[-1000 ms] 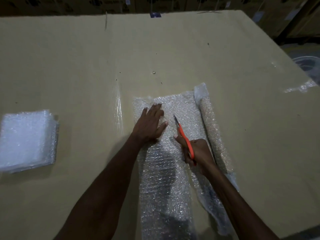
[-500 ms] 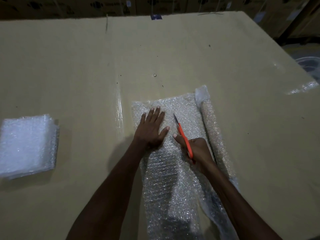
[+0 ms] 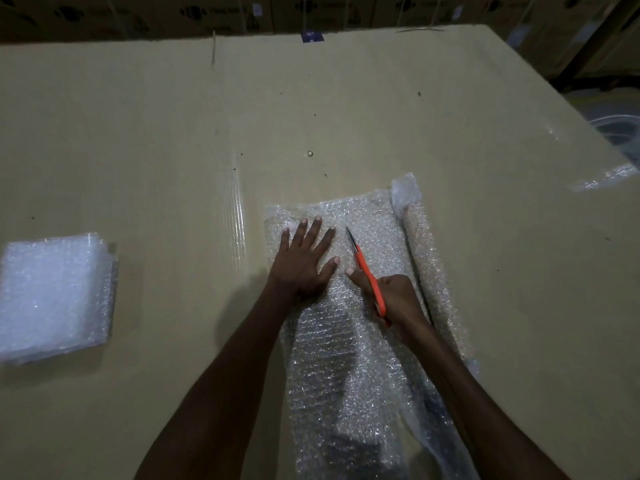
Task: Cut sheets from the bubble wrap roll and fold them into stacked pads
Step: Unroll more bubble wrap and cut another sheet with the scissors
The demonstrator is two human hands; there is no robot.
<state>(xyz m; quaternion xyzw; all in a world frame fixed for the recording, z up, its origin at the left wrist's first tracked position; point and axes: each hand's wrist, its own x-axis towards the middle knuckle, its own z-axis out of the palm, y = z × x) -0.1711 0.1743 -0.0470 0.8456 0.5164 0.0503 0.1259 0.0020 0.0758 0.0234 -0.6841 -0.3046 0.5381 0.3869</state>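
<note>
A wide cardboard sheet (image 3: pixel 346 109) covers the work surface and fills most of the view, tan and matte, with a few dark specks, a small pale dot near its middle, and a seam running in from the far edge. A strip of clear tape (image 3: pixel 237 216) catches the light left of centre. Behind the far edge stands a row of dark printed cartons (image 3: pixel 311 12), dimly lit. At the right edge, past the corner of the cardboard, a clear round object (image 3: pixel 620 133) shows only in part, and a scrap of wrap (image 3: pixel 602 178) lies near that side.

The sheet of bubble wrap (image 3: pixel 343 375) lies flat near the middle, running from the near edge away from the person. The roll (image 3: pixel 429 271) lies along its right side, touching it, with a loose end of film sticking out at its far end. Well apart on the left sits a stack of folded pads (image 3: pixel 55 296), square and white.

The left hand (image 3: pixel 304 261) lies flat on the far part of the sheet, fingers straight and spread, pressing it down. The right hand (image 3: pixel 394 299) is curled round the orange handle of the scissors (image 3: pixel 367 271), just beside the left thumb. The blades point away from the person over the sheet; whether they are parted cannot be told.
</note>
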